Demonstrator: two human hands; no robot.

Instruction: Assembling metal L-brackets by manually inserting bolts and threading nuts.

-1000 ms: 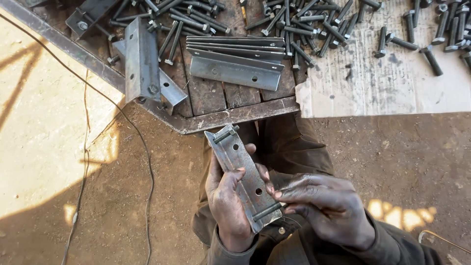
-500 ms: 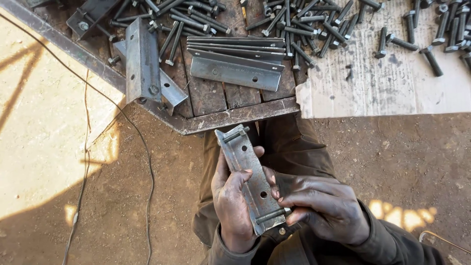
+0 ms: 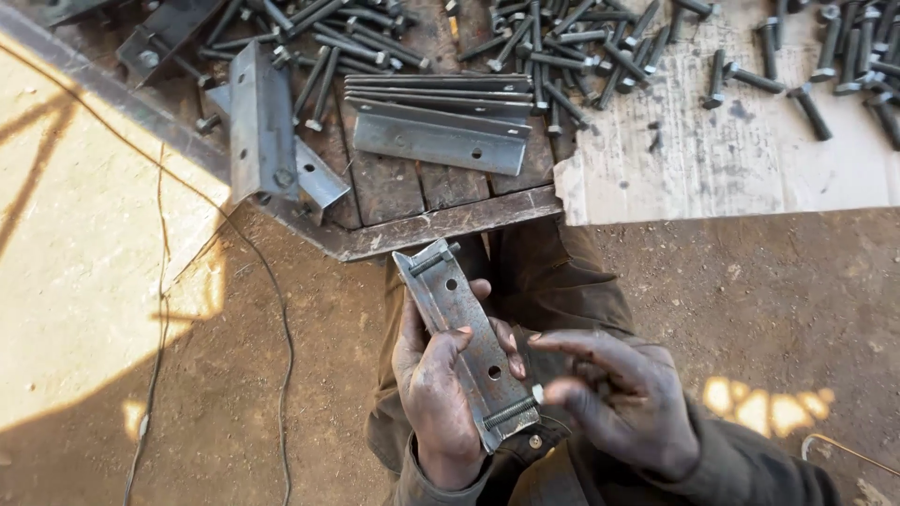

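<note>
My left hand [image 3: 439, 394] grips a long grey steel bracket [image 3: 464, 337] with holes along its face, held over my lap and tilted up toward the left. One bolt [image 3: 433, 259] sits across its far end. A second bolt [image 3: 511, 410] lies across its near end, and the fingertips of my right hand [image 3: 609, 398] pinch that bolt's end at the bracket's right edge.
A wooden bench top [image 3: 422, 187] ahead carries angle brackets [image 3: 436, 131], an upright steel plate [image 3: 258, 122] and several loose bolts [image 3: 562, 56]. A cardboard sheet [image 3: 703, 159] with more bolts lies to the right. A thin wire [image 3: 267, 281] trails over the dirt floor at left.
The bracket has shifted slightly up and right in my left hand. My right hand has moved in to the bolt at the bracket's near end.
</note>
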